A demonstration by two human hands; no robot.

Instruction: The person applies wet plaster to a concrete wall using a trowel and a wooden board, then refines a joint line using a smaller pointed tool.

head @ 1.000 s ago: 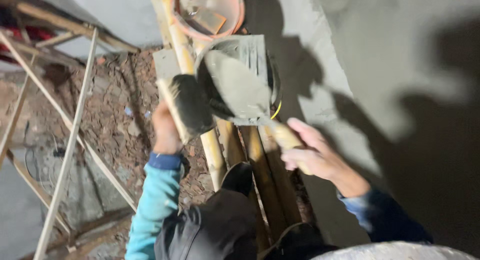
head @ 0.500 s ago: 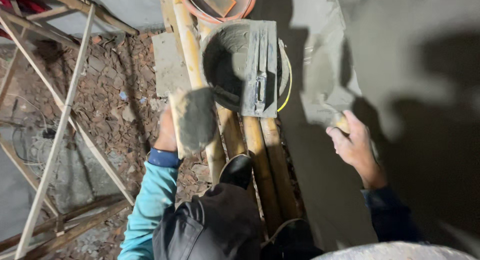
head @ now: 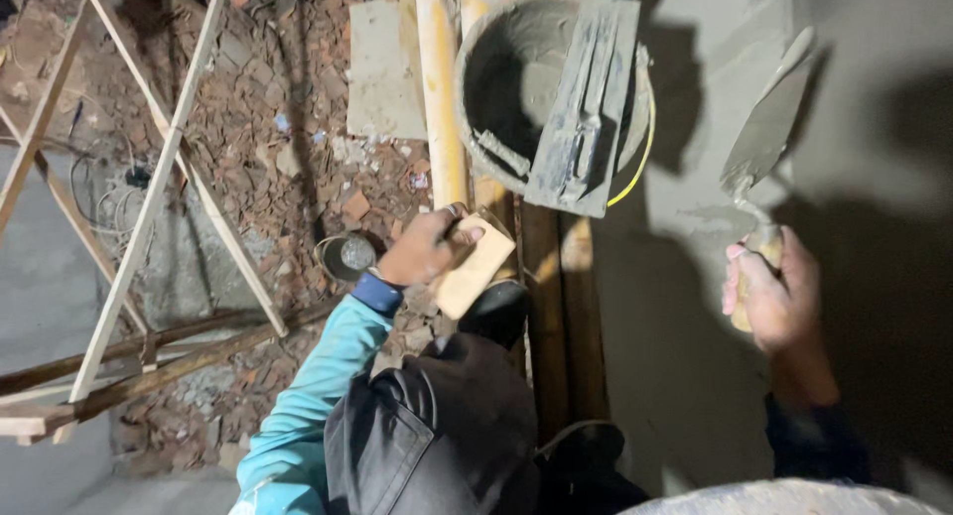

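My left hand [head: 422,247] grips a small flat wooden board [head: 475,267], held low beside my knee over the bamboo poles [head: 440,108]. My right hand [head: 779,297] is closed around the wooden handle of a pointed trowel [head: 769,128]. The trowel's grey blade points upward and lies against the wet plastered wall [head: 874,78]. A round mortar pan [head: 496,128] rests on the poles ahead of me, with a long plastering float [head: 586,108] laid across its rim.
I stand on bamboo scaffold poles beside the wall. Far below on the left lie brick rubble [head: 298,148], a small round can [head: 347,255] and a flat slab [head: 382,68]. Slanted wooden scaffold braces [head: 149,197] cross the left side.
My right hand went from the pan to the wall and now holds the trowel blade upright there. My left hand dropped toward my knee and turned the board.
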